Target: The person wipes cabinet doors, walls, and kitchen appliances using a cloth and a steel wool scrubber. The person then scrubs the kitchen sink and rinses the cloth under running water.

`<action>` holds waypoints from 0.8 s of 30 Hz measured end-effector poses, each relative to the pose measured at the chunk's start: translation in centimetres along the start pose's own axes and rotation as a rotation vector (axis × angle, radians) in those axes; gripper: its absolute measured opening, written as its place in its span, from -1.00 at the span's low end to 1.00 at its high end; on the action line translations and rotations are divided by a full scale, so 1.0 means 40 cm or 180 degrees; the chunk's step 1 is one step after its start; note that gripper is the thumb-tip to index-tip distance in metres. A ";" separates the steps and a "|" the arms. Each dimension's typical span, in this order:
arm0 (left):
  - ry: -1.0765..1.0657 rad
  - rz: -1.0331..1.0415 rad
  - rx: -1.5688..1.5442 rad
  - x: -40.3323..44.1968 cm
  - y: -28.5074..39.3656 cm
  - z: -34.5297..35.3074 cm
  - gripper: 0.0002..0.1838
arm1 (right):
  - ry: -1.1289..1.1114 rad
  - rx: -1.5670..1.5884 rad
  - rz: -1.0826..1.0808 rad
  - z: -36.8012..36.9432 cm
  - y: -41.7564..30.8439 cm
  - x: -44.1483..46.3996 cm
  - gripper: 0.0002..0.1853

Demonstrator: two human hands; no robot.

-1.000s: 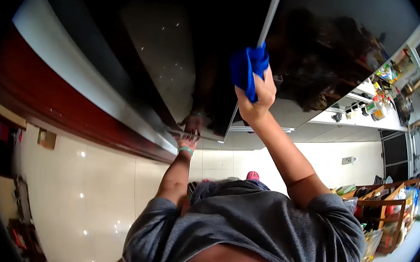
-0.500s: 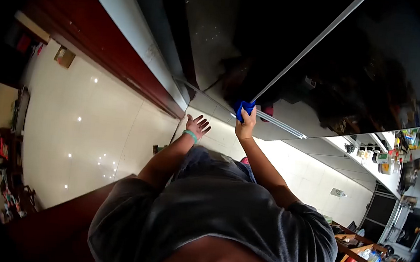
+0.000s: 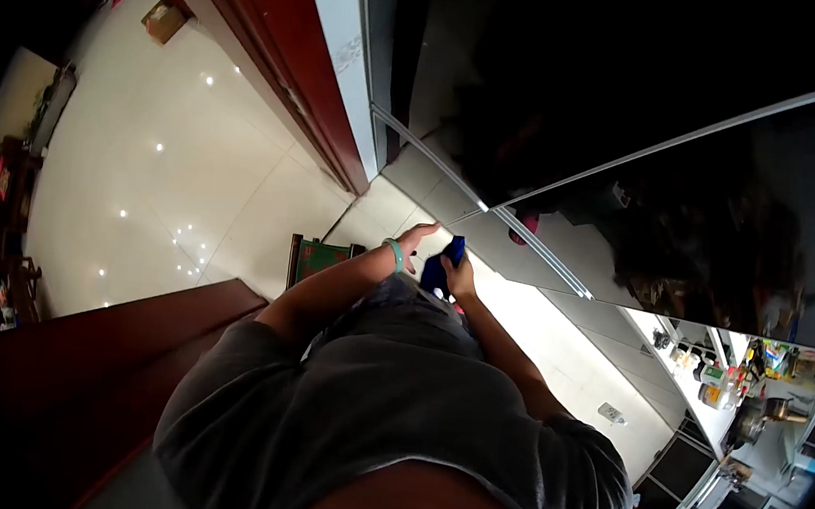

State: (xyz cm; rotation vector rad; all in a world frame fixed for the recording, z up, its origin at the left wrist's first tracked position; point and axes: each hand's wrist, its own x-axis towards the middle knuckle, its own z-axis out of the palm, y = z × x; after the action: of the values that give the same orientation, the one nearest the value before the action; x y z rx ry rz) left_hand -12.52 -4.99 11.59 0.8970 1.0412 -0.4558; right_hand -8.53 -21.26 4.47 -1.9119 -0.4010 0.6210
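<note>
In the head view my right hand point(image 3: 460, 278) is closed around a dark blue cloth point(image 3: 439, 265), which hangs bunched in front of my waist. My left hand point(image 3: 412, 243), with a green band at the wrist, is just left of the cloth. Its fingers are stretched out and apart, and nothing shows in them. Whether it touches the cloth is hard to see. Beyond both hands stands a glossy black cabinet-like front point(image 3: 557, 93) with silver trim strips point(image 3: 669, 142); neither hand touches it.
A reddish-brown door frame point(image 3: 278, 69) rises at the left. Near my left forearm is a green-topped stool point(image 3: 322, 259). A plastic bottle point(image 3: 612, 413) lies on the pale tiled floor point(image 3: 231, 171). At the right, a white counter point(image 3: 696, 396) carries jars and pans.
My right hand has come off the black front's trim and down toward my waist with the blue cloth. My left hand has moved right, close to the cloth. The view has turned.
</note>
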 end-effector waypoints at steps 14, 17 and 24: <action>0.2828 0.2419 -0.0030 0.305 0.218 -0.175 -0.36 | -0.1022 -0.1080 -0.0471 -0.082 -0.279 -0.011 -0.46; 0.3137 0.2388 0.1323 0.395 0.349 -0.207 -0.33 | -0.1225 -0.1336 0.0390 -0.165 -0.185 -0.094 -0.56; 0.2648 0.2855 0.1701 0.482 0.247 -0.080 -0.57 | -0.0702 -0.1142 0.1106 -0.307 -0.035 -0.273 -0.63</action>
State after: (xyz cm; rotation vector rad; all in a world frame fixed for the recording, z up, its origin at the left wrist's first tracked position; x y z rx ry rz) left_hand 1.54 4.83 -2.04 1.9989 1.1205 0.4781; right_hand -10.16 -35.66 12.37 -2.2875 -0.3369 1.0522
